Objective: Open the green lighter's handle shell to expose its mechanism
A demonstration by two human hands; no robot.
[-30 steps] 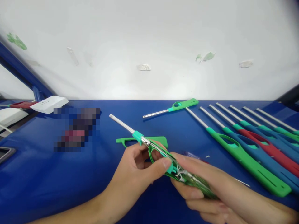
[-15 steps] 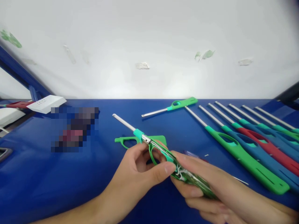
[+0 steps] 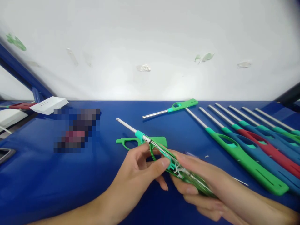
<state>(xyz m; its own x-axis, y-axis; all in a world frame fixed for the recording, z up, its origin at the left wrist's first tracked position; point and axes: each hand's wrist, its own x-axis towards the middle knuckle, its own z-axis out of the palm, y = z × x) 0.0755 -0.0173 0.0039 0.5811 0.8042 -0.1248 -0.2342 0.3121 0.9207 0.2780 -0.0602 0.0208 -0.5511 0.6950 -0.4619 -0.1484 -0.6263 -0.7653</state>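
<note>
Between my hands is a green utility lighter [image 3: 174,167] with its inner parts exposed. Its metal tube points up and to the left, and a teal collar sits at the tube's base. My left hand [image 3: 142,170] is closed on the lighter around the trigger area, the thumb pressing on the teal part. Around the handle end my right hand [image 3: 203,184] is wrapped, hiding much of it. Behind my left fingers, a loose green handle half [image 3: 154,141] lies on the blue table, partly covered.
Several finished-looking lighters [image 3: 248,159] in green, blue and red lie in a row at the right. Another green lighter [image 3: 184,105] lies at the back. A white box [image 3: 49,104], a blurred-out object [image 3: 77,131] and a dark-edged device [image 3: 6,154] are at the left.
The lighter has shifted slightly right and down in the view. My left thumb has slid back a little along it, and a left fingertip now shows below the lighter.
</note>
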